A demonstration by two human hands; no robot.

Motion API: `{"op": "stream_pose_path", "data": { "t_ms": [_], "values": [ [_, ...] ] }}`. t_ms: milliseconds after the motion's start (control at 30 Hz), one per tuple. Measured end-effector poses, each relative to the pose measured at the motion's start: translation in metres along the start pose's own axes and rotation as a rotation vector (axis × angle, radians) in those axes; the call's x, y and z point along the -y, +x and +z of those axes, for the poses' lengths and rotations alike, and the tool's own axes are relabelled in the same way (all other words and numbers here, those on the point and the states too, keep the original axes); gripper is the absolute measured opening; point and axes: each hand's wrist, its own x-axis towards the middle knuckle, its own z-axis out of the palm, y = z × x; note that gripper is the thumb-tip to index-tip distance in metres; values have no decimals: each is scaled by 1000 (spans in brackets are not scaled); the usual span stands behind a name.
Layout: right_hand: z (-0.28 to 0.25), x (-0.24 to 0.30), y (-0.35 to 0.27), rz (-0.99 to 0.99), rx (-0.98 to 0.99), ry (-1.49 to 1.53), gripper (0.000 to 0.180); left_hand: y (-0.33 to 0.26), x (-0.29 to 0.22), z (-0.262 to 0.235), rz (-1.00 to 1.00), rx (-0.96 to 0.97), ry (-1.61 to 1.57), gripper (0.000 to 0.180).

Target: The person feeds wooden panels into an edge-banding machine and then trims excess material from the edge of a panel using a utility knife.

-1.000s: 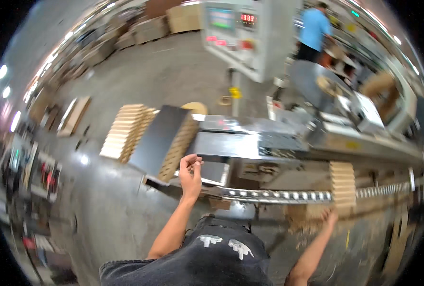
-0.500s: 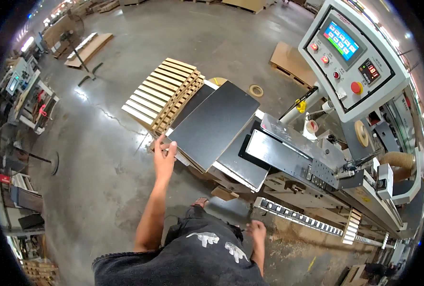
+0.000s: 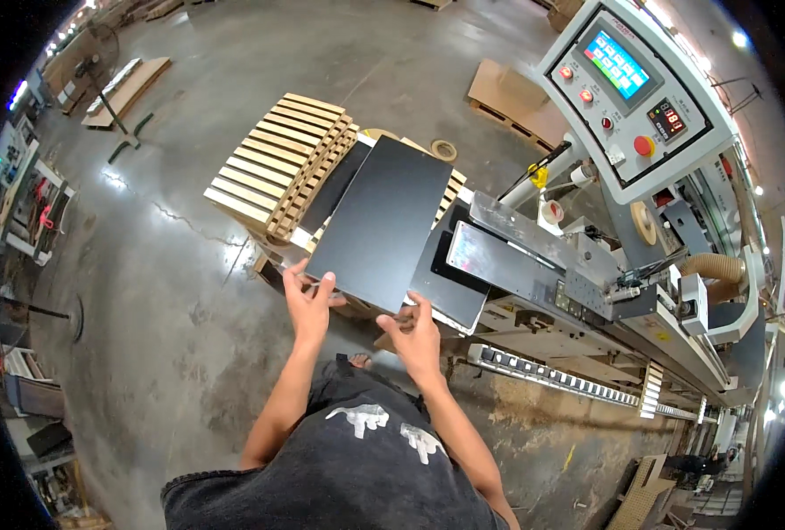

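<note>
A flat rectangular panel [image 3: 382, 221] with a dark grey face lies in front of me, above a stack of pale slatted pieces whose ends show past its right edge. My left hand [image 3: 308, 305] grips its near left corner, thumb on top and fingers at the edge. At the near right corner my right hand [image 3: 413, 336] has its thumb and fingers closed round the edge. Left of the panel stand stacked pale slatted wooden pieces [image 3: 277, 159], with a dark surface [image 3: 335, 190] partly showing between.
To the right is a long machine with a metal plate [image 3: 503, 258], a roller rail [image 3: 551, 375] and a grey control panel [image 3: 635, 97] on a post. A tape roll [image 3: 443, 150] lies beyond the stack. A stand [image 3: 127, 141] and boards [image 3: 127, 88] are at far left.
My right hand has come up from beside my body to the panel's near right corner. The panel has shifted and turned, uncovering slats on its right. My left hand now grips its corner.
</note>
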Motion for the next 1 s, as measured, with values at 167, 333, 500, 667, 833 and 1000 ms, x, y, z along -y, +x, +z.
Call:
{"op": "stream_pose_path", "data": {
  "t_ms": [167,333,500,667,833,1000],
  "values": [
    [12,-9,2,53,-6,114,41,-10,-19,-8,69,-16,29,50],
    [5,-19,-5,-74,64,75,34,-26,-46,-4,196,60,149,43],
    [-14,9,-16,-348,-96,-269,56,-44,-64,18,860,267,654,38],
    [-22,26,-16,-188,-263,-142,70,-59,-63,58,858,682,600,54],
    [-53,-24,-8,-21,-440,313,39,-64,-42,86,697,672,546,60],
    [-83,-41,-49,245,-307,1068,54,-65,18,87,-200,612,173,88]
  ]
}}
